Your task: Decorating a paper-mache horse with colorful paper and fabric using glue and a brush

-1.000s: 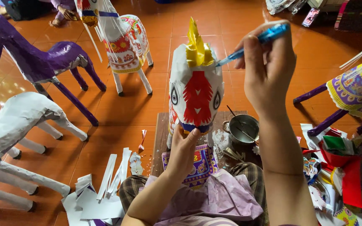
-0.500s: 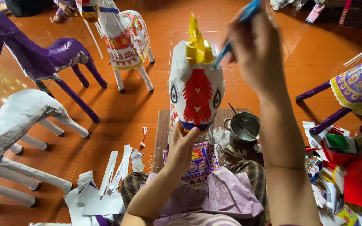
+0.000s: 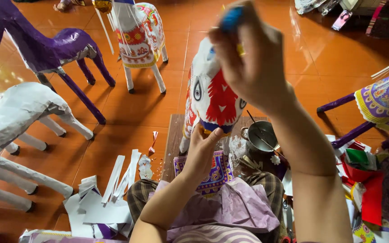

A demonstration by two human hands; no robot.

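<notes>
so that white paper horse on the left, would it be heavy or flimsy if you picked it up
The white paper horse is probably light for its size: its crinkled skin looks like paper over a hollow frame. It likely dents or tears if squeezed, since the wrapping looks thin and wrinkled. Its thin legs suggest a sideways push could tip it.

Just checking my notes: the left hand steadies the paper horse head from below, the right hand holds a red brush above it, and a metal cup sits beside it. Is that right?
Not quite: the brush in the right hand is blue, not red, as the head view shows. The left hand does steady the paper horse head from below, with the metal cup beside it.
</notes>
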